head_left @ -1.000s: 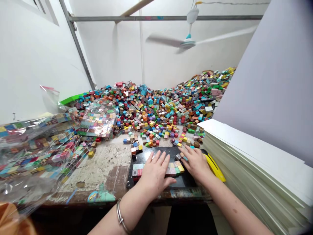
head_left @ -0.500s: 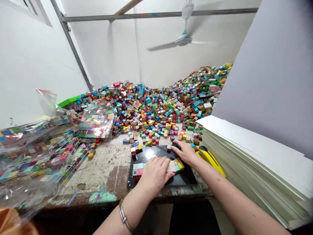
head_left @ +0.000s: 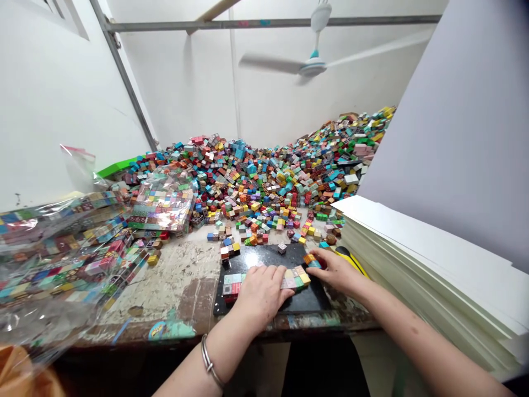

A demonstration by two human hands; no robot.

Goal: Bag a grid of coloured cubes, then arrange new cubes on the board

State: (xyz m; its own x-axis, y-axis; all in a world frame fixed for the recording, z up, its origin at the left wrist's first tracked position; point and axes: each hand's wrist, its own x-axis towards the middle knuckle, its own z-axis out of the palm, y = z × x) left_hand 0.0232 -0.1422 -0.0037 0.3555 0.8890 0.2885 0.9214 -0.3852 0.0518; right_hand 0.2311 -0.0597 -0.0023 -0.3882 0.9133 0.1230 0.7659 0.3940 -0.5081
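A black tray lies at the near edge of the worn table, with a flat row of small coloured cubes on it. My left hand lies palm down on that row, fingers together and flat. My right hand is at the tray's right edge, fingers pinched on a couple of small coloured cubes. One loose cube sits alone near the tray's far edge. A silver bangle circles my left wrist.
A huge heap of coloured cubes covers the back of the table. Clear bags of packed cubes lie at the left. A stack of white boards stands at the right, with a yellow tool beside it. A ceiling fan spins overhead.
My right hand drew back from the tray's far edge to its right side and now pinches cubes. A single cube is left near the far edge. My left hand stayed put.
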